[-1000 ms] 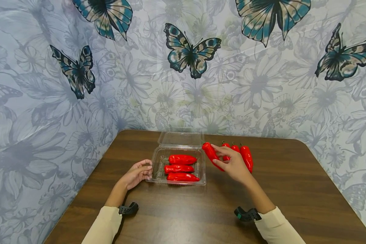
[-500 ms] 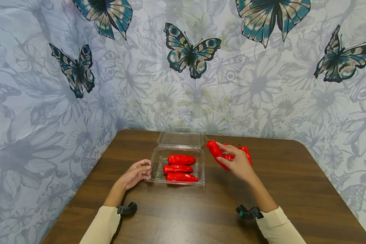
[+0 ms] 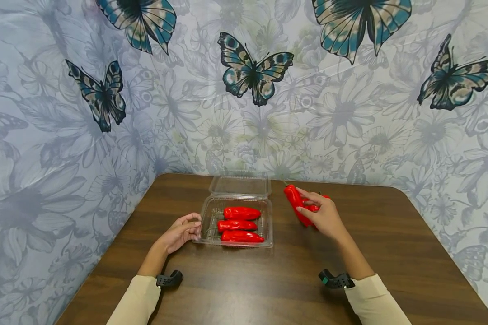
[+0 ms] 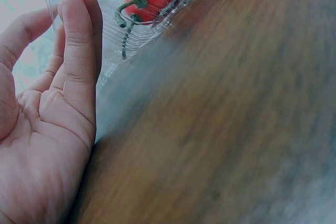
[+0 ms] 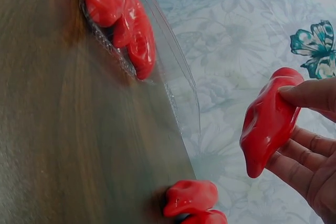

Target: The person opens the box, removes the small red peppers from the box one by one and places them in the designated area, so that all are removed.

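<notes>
Only your head view spans the clear container (image 3: 269, 221), your left hand (image 3: 181, 233) pinching its nine-o'clock rim, while the right wrist view shows your right hand (image 5: 314, 170) palm-side, fingers (image 5: 294, 172) gripping a red pepper (image 5: 269, 121) past the container's three o'clock.

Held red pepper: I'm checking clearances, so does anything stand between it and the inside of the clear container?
In the head view, only the container's right wall stands between the held pepper and the inside; otherwise just tabletop shows. The lid stands open at the back.
</notes>
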The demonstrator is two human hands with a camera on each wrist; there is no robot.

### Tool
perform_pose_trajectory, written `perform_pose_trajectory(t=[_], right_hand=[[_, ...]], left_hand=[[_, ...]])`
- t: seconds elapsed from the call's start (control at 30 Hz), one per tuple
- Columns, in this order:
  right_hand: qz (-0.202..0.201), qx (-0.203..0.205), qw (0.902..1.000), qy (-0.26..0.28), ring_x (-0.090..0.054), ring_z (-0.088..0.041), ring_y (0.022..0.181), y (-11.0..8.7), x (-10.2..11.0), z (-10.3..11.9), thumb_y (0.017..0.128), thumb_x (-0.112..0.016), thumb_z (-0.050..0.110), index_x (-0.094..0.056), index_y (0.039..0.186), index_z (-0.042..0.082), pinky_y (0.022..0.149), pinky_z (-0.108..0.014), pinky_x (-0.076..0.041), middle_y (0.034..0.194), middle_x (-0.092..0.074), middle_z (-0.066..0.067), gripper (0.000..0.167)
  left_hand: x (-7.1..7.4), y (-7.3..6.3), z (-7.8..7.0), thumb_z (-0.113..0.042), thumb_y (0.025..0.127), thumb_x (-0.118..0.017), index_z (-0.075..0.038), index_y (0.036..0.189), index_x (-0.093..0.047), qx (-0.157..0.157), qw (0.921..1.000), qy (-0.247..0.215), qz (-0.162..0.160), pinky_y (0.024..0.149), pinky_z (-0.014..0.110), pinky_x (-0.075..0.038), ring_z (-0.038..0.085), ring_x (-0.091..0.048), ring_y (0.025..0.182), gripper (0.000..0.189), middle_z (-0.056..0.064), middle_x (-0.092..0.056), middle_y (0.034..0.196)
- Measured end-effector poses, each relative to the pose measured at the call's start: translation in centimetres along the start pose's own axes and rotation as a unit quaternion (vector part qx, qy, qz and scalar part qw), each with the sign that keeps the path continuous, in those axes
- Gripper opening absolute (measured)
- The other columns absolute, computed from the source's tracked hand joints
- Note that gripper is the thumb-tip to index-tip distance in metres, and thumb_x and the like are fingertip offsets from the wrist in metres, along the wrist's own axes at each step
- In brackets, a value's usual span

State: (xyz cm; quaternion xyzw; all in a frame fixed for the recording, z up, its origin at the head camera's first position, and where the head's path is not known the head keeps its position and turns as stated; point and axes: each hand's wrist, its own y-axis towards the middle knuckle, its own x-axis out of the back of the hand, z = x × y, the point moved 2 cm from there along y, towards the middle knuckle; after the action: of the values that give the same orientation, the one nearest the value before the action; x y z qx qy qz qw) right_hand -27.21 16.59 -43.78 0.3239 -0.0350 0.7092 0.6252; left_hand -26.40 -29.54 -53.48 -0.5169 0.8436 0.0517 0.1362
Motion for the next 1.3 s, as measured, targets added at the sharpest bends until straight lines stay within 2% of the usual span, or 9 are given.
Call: perform_pose_trajectory(t=[0.17,0.3,0.53,0.77,1.03,1.3], right_hand=[[-0.006,-0.014,0.9999,-0.001,-0.068,-0.035,0.105,0.0,0.8,-0.5,0.091,-0.077,0.009,-0.060,0.142,0.017,0.083,-0.038,-0.058,0.125,-0.068,-0.015,0.055],[-0.014,-0.015,0.9998,-0.007,-0.069,-0.033,0.105,0.0,1.3,-0.8,0.091,-0.078,0.011,-0.060,0.143,0.021,0.084,-0.038,-0.057,0.125,-0.069,-0.014,0.056],[-0.023,-0.019,0.9994,-0.018,-0.068,-0.035,0.106,-0.1,2.4,-1.1,0.091,-0.077,0.014,-0.059,0.144,0.021,0.085,-0.036,-0.057,0.126,-0.068,-0.017,0.056],[-0.033,-0.048,0.9983,-0.005,-0.065,-0.038,0.112,-0.2,3.5,-1.2,0.093,-0.075,0.016,-0.057,0.145,0.019,0.078,-0.018,-0.053,0.131,-0.065,-0.020,0.055],[-0.048,-0.054,0.9974,-0.007,-0.067,-0.034,0.109,-0.2,4.2,-2.0,0.093,-0.076,0.014,-0.058,0.145,0.021,0.075,-0.015,-0.052,0.128,-0.067,-0.016,0.056],[-0.053,-0.060,0.9968,0.003,-0.066,-0.039,0.111,-0.1,4.7,-2.4,0.092,-0.076,0.014,-0.058,0.144,0.020,0.076,-0.013,-0.053,0.128,-0.066,-0.020,0.055]], left_hand=[[0.0,-0.1,0.0,0.000,0.107,-0.039,-0.013,0.109,-0.057,-0.005,0.9999,-0.004,0.009,0.069,0.026,-0.058,0.014,-0.068,0.074,0.022,0.001,-0.066,0.085],[-0.1,-0.1,-0.1,0.000,0.108,-0.038,-0.014,0.109,-0.057,-0.008,0.9998,-0.009,0.014,0.069,0.026,-0.058,0.014,-0.068,0.075,0.023,0.000,-0.066,0.086],[-0.1,-0.1,-0.1,0.000,0.107,-0.039,-0.014,0.109,-0.057,-0.011,0.9998,-0.006,0.014,0.069,0.026,-0.058,0.014,-0.068,0.074,0.023,0.000,-0.066,0.085],[-0.1,-0.1,0.0,0.001,0.107,-0.039,-0.014,0.108,-0.057,-0.011,0.9998,-0.005,0.014,0.068,0.025,-0.058,0.013,-0.068,0.074,0.024,0.000,-0.066,0.085],[-0.2,0.0,-0.2,-0.001,0.107,-0.041,-0.013,0.109,-0.057,-0.012,0.9998,-0.004,0.013,0.068,0.025,-0.058,0.014,-0.068,0.074,0.020,0.001,-0.066,0.085],[-0.1,0.1,-0.1,-0.001,0.107,-0.042,-0.014,0.108,-0.056,-0.012,0.9998,-0.001,0.014,0.068,0.025,-0.058,0.013,-0.067,0.073,0.019,0.001,-0.066,0.085]])
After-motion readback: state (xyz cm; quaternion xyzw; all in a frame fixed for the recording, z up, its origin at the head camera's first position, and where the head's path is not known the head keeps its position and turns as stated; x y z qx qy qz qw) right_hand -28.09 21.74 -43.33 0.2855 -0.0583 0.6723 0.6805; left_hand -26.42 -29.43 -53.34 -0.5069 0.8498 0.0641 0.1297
